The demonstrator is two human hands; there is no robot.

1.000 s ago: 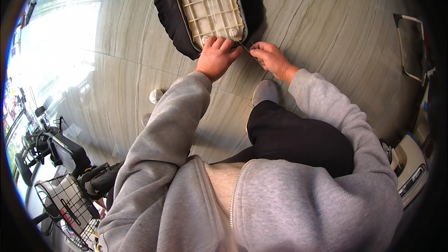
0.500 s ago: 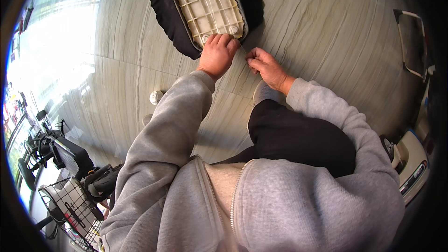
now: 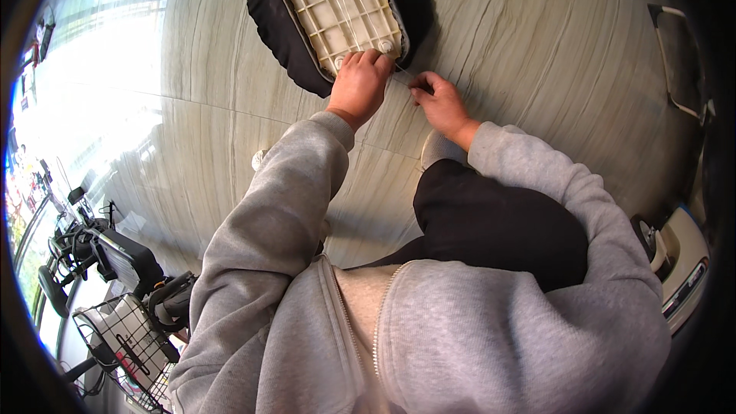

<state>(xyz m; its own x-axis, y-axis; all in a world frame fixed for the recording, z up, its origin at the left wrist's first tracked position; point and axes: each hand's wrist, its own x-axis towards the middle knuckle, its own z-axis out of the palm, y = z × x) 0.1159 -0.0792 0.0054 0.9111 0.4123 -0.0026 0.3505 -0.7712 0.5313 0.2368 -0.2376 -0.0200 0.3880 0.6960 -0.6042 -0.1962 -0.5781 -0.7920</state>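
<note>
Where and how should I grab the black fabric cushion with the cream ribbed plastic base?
Probably the left flank of the cushion, coming from the left: it lies base-up, black fabric bulging beyond the base there, away from the left hand at the near edge.

This looks like a shop or workshop for scooters or small bikes, though whether it sells or repairs them cannot be told. The floor (image 3: 537, 69) is glossy, laid in large grey-beige tiles with streaky veins, and strong daylight glares off it at the left, as if from a wide glazed front. At the lower left stands a dark two-wheeler (image 3: 130, 253) with a black wire basket (image 3: 126, 345); at the right edge shows a cream panel (image 3: 688, 264), seemingly vehicle bodywork. An upturned black-covered seat (image 3: 345, 11) lies on the tiles, its pale ribbed plastic base exposed.
</note>
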